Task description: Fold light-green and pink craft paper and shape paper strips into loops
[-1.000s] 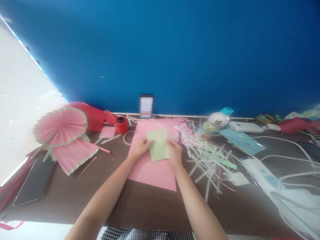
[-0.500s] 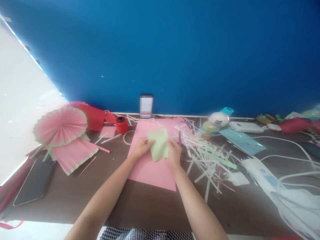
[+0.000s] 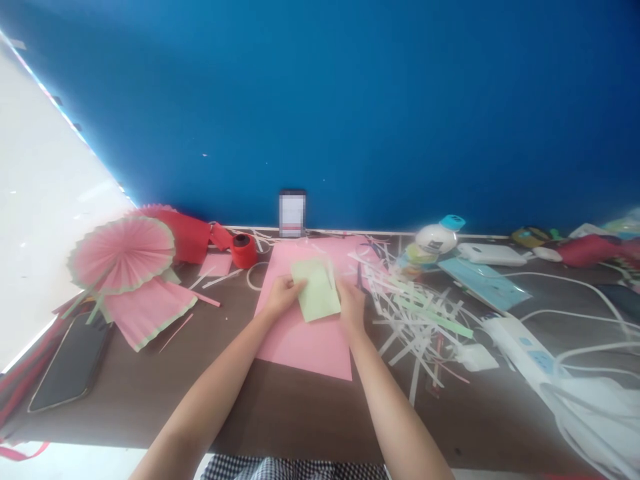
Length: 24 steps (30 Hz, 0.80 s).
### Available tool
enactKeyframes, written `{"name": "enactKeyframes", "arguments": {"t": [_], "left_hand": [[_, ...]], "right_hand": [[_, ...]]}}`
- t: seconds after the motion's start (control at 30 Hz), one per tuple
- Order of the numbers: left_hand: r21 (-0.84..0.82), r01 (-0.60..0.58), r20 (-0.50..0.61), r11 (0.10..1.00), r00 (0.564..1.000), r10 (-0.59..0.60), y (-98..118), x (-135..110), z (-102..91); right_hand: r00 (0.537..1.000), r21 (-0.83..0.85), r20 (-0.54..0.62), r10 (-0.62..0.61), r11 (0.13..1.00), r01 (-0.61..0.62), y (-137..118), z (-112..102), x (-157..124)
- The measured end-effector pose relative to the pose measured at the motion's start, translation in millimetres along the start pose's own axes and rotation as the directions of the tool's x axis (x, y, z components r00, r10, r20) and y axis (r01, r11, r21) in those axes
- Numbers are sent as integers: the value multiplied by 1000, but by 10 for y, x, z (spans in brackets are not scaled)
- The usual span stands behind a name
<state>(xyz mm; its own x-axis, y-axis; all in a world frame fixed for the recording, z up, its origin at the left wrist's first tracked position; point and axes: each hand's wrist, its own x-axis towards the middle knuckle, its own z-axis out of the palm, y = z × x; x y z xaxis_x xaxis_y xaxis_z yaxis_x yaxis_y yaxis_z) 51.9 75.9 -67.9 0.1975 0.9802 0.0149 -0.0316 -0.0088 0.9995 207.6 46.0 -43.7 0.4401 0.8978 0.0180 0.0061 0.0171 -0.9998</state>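
Observation:
A small light green sheet of paper [image 3: 316, 297] is held over a large pink sheet [image 3: 305, 340] that lies flat on the brown table [image 3: 280, 407]. My left hand [image 3: 281, 296] pinches the green paper's left edge. My right hand [image 3: 351, 305] grips its right edge, fingers closed on it. The green paper sits slightly tilted between both hands.
A heap of cut paper strips [image 3: 417, 313] lies right of the hands. Pink folded fans [image 3: 123, 257], a red tape roll [image 3: 244, 250] and a dark phone [image 3: 67, 363] are on the left. A glue bottle [image 3: 434, 239], power strip [image 3: 525, 343] and white cables sit right. A phone [image 3: 293, 213] leans on the blue wall.
The green paper has been turned a little between the hands, its tilt changing; both hands stay in about the same place over the pink sheet.

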Motion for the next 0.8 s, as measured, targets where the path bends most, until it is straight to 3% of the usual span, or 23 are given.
{"name": "enactKeyframes", "arguments": {"t": [0.13,0.23,0.47,0.57,0.8], "left_hand": [[-36,-6,-64,999,998,4,22,15,-26],[-72,-21,-34,997,999,18,42,6,-34],[-44,-31,-33,999,999,29,24,0,-35],[-69,-59,20,996,998,61,48,-12,-27],[85,-11,19,996,1000,10,49,-22,-29]], "right_hand": [[993,-152,117,-33,987,51,-54,-56,13],[992,-200,100,-82,974,101,-55,-73,19],[985,-198,149,-86,973,115,-77,-75,1],[985,-206,145,-93,971,121,-83,-72,2],[977,-236,195,-85,963,131,24,-81,68]]}}
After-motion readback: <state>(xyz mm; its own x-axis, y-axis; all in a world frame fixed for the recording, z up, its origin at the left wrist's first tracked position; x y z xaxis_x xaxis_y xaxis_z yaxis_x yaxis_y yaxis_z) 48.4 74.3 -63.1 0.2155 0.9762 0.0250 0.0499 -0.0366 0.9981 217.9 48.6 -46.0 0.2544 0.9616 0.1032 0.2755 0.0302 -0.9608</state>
